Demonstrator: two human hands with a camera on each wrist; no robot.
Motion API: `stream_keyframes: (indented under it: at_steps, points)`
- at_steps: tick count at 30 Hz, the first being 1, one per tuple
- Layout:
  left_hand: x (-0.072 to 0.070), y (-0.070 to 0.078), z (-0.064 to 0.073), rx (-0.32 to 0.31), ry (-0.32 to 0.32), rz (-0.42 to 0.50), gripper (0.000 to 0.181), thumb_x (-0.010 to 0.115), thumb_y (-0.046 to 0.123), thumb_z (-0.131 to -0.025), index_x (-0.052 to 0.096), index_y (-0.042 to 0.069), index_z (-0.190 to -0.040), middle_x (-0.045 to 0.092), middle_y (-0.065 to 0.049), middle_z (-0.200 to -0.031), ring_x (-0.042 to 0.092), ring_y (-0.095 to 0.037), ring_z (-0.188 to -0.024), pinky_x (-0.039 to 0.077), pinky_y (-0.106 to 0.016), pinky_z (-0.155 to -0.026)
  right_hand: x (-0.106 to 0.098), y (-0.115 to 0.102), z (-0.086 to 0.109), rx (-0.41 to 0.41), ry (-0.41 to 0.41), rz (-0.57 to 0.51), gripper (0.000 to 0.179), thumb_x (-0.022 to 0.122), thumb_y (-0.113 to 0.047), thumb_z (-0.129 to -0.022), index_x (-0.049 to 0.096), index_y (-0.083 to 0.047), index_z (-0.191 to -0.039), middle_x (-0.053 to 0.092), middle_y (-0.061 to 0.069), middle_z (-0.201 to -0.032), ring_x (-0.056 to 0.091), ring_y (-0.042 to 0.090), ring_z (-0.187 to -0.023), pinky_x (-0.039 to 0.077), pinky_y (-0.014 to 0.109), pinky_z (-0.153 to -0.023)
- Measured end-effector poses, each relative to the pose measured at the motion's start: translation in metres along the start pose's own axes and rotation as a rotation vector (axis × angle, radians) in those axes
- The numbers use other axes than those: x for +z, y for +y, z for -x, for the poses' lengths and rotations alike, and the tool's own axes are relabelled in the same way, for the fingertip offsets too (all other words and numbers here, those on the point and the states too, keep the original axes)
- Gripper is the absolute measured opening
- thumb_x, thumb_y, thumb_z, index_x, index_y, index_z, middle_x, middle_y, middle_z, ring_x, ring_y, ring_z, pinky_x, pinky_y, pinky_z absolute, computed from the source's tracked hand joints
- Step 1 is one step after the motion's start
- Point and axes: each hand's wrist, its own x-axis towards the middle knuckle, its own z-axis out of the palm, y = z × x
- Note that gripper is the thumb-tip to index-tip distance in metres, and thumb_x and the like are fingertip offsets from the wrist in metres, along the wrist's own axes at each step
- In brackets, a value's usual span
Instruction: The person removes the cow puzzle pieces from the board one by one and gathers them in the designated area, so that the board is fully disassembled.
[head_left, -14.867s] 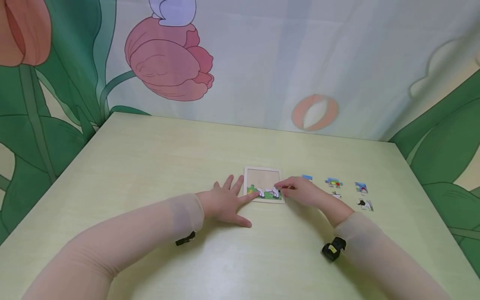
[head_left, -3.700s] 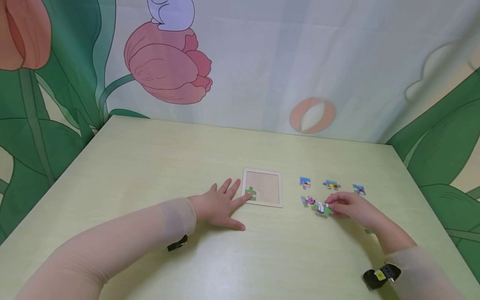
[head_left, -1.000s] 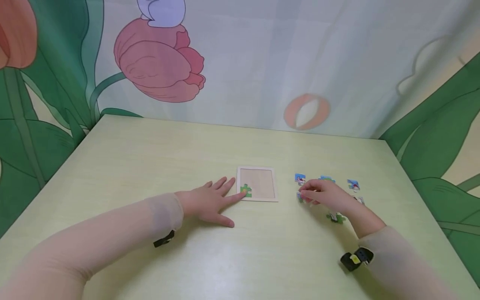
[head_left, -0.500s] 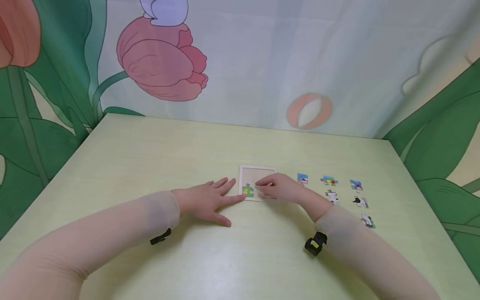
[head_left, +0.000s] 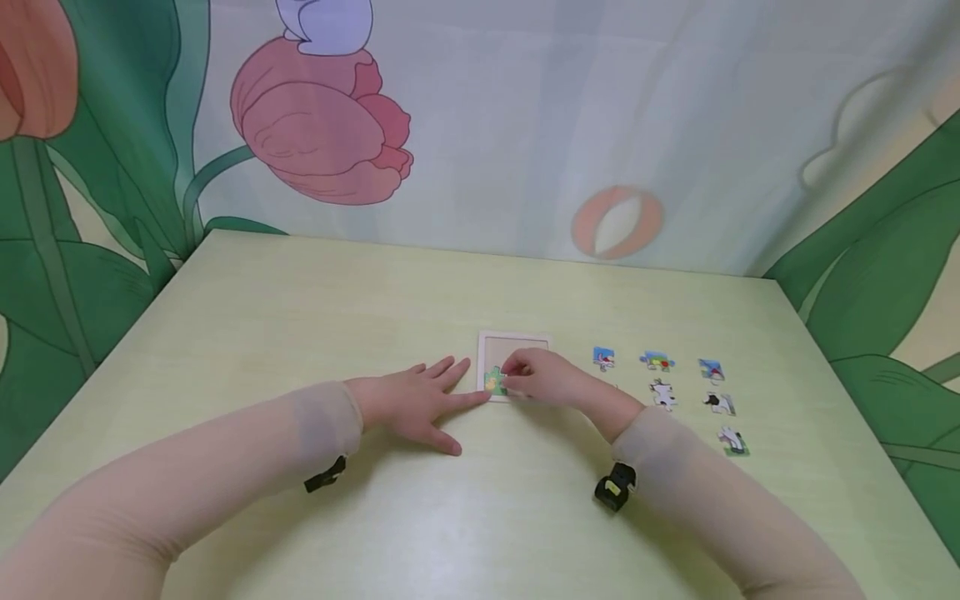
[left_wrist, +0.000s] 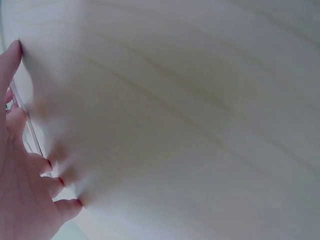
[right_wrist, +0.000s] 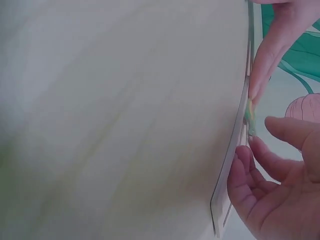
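Note:
A small square puzzle tray [head_left: 515, 334] with a pale rim lies flat mid-table. One green puzzle piece [head_left: 492, 382] sits in its near left corner. My left hand [head_left: 416, 404] rests on the table with spread fingers, its index fingertip at the tray's near left corner. Reaching over the tray, my right hand [head_left: 547, 377] has its fingertips at the right side of the green piece. The right wrist view shows two fingertips of the right hand [right_wrist: 280, 175] apart, one beside the piece, other fingers curled in. Those fingers hide the tray's right part from the head view.
Right of the tray lie several loose pieces, among them a blue-edged piece [head_left: 603, 358], a white piece [head_left: 663, 395] and a piece with legs on green [head_left: 732, 442]. The right forearm covers part of that area. A printed curtain [head_left: 480, 125] hangs behind the table.
Two bottom-row pieces left the tray earlier and were set down at right. In the last second my right hand moved left from the loose pieces to the green corner piece. The left hand stayed put.

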Motion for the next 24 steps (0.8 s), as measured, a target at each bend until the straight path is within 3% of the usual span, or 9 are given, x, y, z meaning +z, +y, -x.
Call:
stream_keyframes:
  at_steps: [6, 12, 18, 24]
  points:
    - [0.001, 0.000, 0.001, 0.005, 0.001, -0.009, 0.080, 0.045, 0.067, -0.085, 0.008, 0.038, -0.149, -0.007, -0.013, -0.155, -0.005, -0.033, -0.141, 0.012, -0.053, -0.108, 0.002, 0.000, -0.007, 0.046, 0.040, -0.074, 0.012, 0.059, -0.015, -0.093, 0.063, -0.005, -0.098, 0.061, 0.004, -0.089, 0.054, 0.016, -0.074, 0.045, 0.024, -0.064]
    - [0.003, 0.000, 0.000, 0.004, 0.000, -0.019, 0.081, 0.044, 0.069, -0.084, 0.007, 0.039, -0.149, -0.008, -0.013, -0.155, -0.006, -0.033, -0.140, 0.012, -0.054, -0.108, 0.000, 0.007, -0.010, 0.050, 0.096, -0.118, 0.008, 0.062, -0.014, -0.090, 0.066, -0.007, -0.092, 0.063, 0.002, -0.083, 0.056, 0.016, -0.075, 0.047, 0.026, -0.068]
    - [0.006, 0.004, -0.001, -0.017, 0.013, -0.024, 0.087, 0.045, 0.074, -0.079, 0.007, 0.039, -0.149, -0.008, -0.013, -0.155, -0.007, -0.033, -0.140, 0.011, -0.054, -0.108, -0.010, 0.018, 0.001, 0.086, 0.162, -0.163, 0.009, 0.065, -0.016, -0.088, 0.067, -0.008, -0.090, 0.065, 0.002, -0.086, 0.057, 0.017, -0.083, 0.045, 0.030, -0.075]
    - [0.006, 0.007, 0.001, -0.034, 0.013, -0.054, 0.089, 0.044, 0.075, -0.079, 0.005, 0.037, -0.150, -0.009, -0.014, -0.155, -0.008, -0.033, -0.140, 0.010, -0.053, -0.109, -0.025, 0.036, 0.023, 0.097, 0.133, -0.299, 0.013, 0.061, -0.010, -0.090, 0.063, 0.001, -0.097, 0.066, 0.008, -0.089, 0.063, 0.018, -0.084, 0.051, 0.030, -0.075]
